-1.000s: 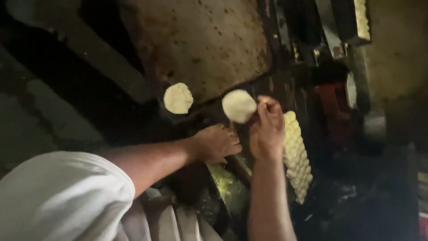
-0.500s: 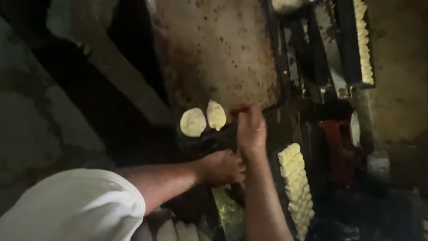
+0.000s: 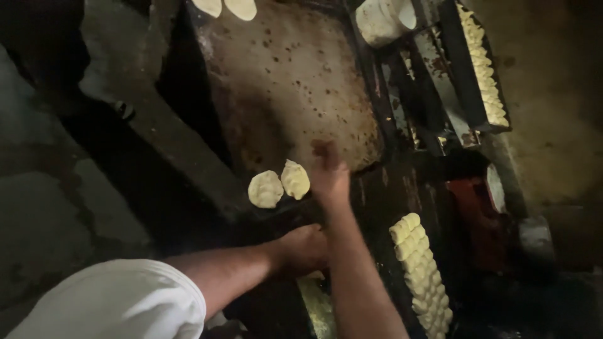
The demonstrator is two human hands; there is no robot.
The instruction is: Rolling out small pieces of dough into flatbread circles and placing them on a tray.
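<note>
Head view: the right hand [image 3: 330,179] reaches out over the near edge of the griddle [image 3: 289,88], palm down, fingers loosely spread and blurred; it grips nothing. Just left of it lie two flat dough discs [image 3: 279,184] side by side, edges touching, on the griddle's near left corner. The nearer disc sits just beside the hand; whether they touch cannot be told.

The left hand [image 3: 304,248] rests lower, on the dark ledge in front of the griddle, fingers curled downward; what it presses on is too dark to make out, so its grip cannot be told.

Most of the griddle lies bare beyond the discs, up to two more discs [image 3: 226,6] at its far edge. A dark drop borders its left side. To the right of the right forearm, a row of dough pieces [image 3: 421,273] runs toward the viewer; a second row [image 3: 483,66] fills a tray at upper right, beside a white tub [image 3: 380,22].
</note>
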